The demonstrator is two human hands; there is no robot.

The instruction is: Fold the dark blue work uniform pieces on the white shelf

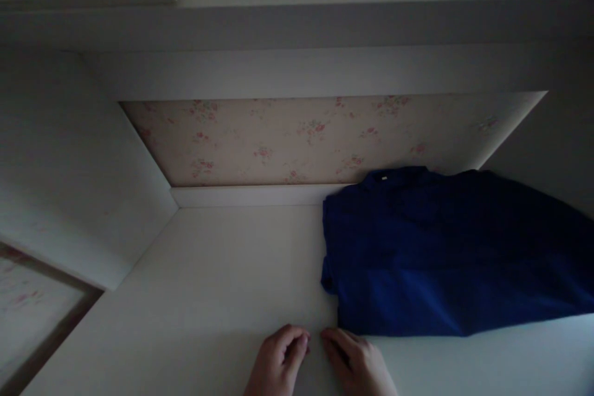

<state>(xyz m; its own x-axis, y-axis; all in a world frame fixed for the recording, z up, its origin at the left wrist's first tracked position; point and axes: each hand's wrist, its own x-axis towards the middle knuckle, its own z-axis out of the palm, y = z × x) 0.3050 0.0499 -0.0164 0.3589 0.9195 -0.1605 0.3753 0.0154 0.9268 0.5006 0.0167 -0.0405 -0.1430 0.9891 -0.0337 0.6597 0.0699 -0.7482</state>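
Head view, dim light. Left grip [279, 360] and right grip [357, 362] rest side by side on the white shelf [208, 284], fingers curled, grasping nothing; fingertips nearly meet. Folded blue shirt [445, 253] lies flat on the shelf just beyond and right of the right grip, collar toward the floral back panel [278, 142]. Right fingertips sit just beside its near-left corner; contact cannot be judged.
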